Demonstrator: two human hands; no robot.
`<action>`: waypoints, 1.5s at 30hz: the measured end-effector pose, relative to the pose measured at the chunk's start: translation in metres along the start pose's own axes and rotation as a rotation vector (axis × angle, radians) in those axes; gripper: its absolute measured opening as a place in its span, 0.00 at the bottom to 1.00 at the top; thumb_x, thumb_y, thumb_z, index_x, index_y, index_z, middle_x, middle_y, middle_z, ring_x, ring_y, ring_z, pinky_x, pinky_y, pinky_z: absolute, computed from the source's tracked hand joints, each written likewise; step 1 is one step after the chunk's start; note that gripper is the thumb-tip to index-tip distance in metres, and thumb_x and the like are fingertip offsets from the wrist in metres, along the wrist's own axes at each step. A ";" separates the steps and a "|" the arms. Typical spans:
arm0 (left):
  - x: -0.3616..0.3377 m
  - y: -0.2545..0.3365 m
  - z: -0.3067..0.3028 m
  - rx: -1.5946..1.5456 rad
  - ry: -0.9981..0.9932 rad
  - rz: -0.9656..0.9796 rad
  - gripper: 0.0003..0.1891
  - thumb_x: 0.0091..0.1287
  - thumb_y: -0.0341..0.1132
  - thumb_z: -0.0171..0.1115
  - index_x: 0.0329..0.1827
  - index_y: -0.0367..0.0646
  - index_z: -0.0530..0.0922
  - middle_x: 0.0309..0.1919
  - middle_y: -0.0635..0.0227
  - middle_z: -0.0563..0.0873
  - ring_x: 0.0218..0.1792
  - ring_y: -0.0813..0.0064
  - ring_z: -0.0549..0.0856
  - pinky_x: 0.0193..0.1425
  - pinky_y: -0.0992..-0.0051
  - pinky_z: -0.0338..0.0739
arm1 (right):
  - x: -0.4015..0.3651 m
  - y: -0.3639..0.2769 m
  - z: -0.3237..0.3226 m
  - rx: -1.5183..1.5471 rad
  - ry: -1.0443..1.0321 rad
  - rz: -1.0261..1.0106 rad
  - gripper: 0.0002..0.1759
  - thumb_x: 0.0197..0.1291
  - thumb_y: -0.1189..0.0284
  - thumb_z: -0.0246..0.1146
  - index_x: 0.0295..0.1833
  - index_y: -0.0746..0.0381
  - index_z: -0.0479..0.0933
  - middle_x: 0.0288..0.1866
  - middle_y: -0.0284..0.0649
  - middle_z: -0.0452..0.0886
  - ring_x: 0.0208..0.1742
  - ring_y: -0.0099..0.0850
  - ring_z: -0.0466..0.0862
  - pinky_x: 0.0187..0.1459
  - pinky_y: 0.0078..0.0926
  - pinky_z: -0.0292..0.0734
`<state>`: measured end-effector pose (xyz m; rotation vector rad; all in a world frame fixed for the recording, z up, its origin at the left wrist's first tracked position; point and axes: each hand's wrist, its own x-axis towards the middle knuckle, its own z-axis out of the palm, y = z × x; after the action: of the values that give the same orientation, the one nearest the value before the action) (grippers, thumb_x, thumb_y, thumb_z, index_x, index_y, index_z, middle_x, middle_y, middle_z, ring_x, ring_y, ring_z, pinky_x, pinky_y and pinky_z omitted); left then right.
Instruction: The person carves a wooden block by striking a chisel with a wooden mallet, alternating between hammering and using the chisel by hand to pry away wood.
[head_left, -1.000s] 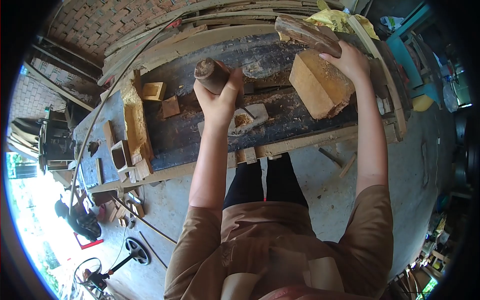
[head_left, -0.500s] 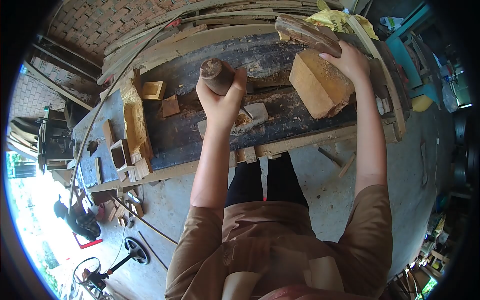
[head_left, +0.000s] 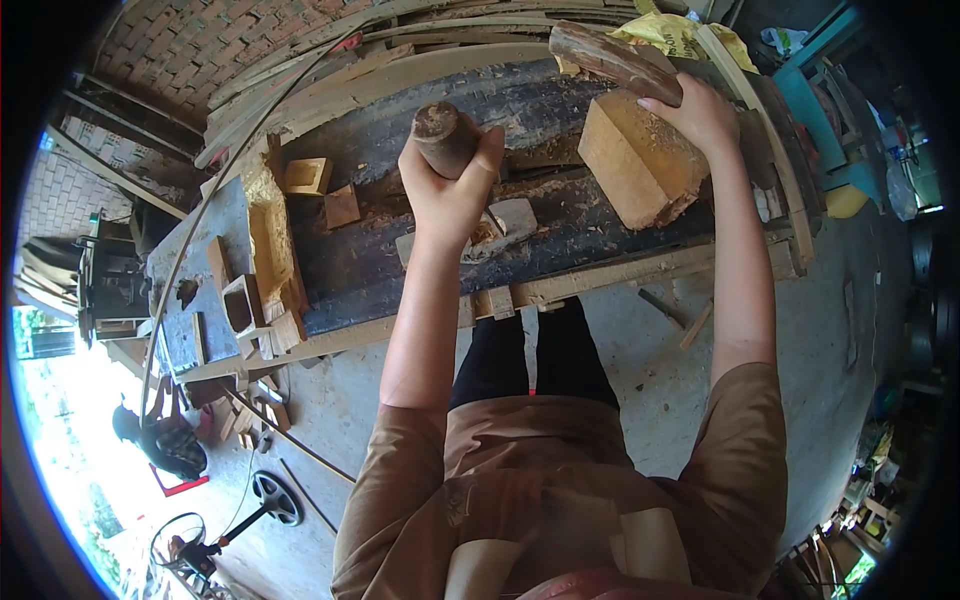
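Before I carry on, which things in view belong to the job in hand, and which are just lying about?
Apparently in use:
wooden-handled chisel, in the left hand
hollowed wood piece beneath the chisel
wooden club, in the right hand

Apparently just lying about:
recessed yellow block
flat square wood piece
yellow bag
wood strip on the floor

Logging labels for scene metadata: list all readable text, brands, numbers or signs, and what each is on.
Fully readable: none.
Yellow bag: dark printed lettering, too crumpled and blurred to quote.
Round wooden handle in the left hand: no lettering visible.
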<state>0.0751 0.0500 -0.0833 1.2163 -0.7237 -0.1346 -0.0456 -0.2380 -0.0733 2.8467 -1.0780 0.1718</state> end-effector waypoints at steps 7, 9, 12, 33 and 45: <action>0.003 -0.005 0.001 -0.008 0.040 -0.068 0.11 0.52 0.31 0.68 0.28 0.41 0.72 0.22 0.73 0.77 0.24 0.85 0.75 0.29 0.81 0.70 | 0.001 0.003 0.006 0.029 0.061 -0.008 0.39 0.45 0.38 0.60 0.50 0.60 0.73 0.45 0.44 0.80 0.49 0.39 0.79 0.48 0.36 0.74; 0.003 -0.005 0.001 -0.006 0.059 -0.068 0.11 0.52 0.32 0.68 0.29 0.41 0.72 0.23 0.73 0.77 0.24 0.84 0.75 0.30 0.81 0.70 | 0.001 0.003 0.007 0.031 0.065 -0.017 0.39 0.45 0.38 0.60 0.50 0.60 0.73 0.45 0.44 0.80 0.49 0.39 0.79 0.48 0.36 0.74; 0.005 -0.007 0.001 0.062 0.043 0.011 0.08 0.57 0.26 0.63 0.30 0.40 0.71 0.17 0.69 0.76 0.17 0.80 0.76 0.21 0.80 0.68 | 0.000 0.002 0.006 0.034 0.052 -0.007 0.39 0.45 0.38 0.60 0.50 0.60 0.73 0.46 0.44 0.80 0.49 0.39 0.79 0.48 0.36 0.74; -0.001 0.000 0.041 0.225 -0.141 -0.030 0.10 0.48 0.30 0.64 0.31 0.38 0.72 0.22 0.66 0.77 0.25 0.80 0.73 0.32 0.77 0.71 | -0.085 0.005 -0.067 0.243 0.329 -0.096 0.29 0.50 0.50 0.65 0.40 0.66 0.70 0.32 0.49 0.79 0.28 0.40 0.81 0.31 0.35 0.76; -0.008 0.010 0.051 0.255 -0.262 -0.015 0.13 0.43 0.31 0.64 0.30 0.36 0.73 0.23 0.56 0.79 0.25 0.68 0.80 0.33 0.72 0.73 | -0.207 -0.005 -0.134 0.672 0.287 -0.090 0.19 0.41 0.71 0.71 0.39 0.64 0.73 0.33 0.40 0.80 0.34 0.32 0.81 0.39 0.30 0.75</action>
<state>0.0367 0.0164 -0.0703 1.4640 -0.9824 -0.2224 -0.2057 -0.0823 0.0306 3.2586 -0.9623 1.0861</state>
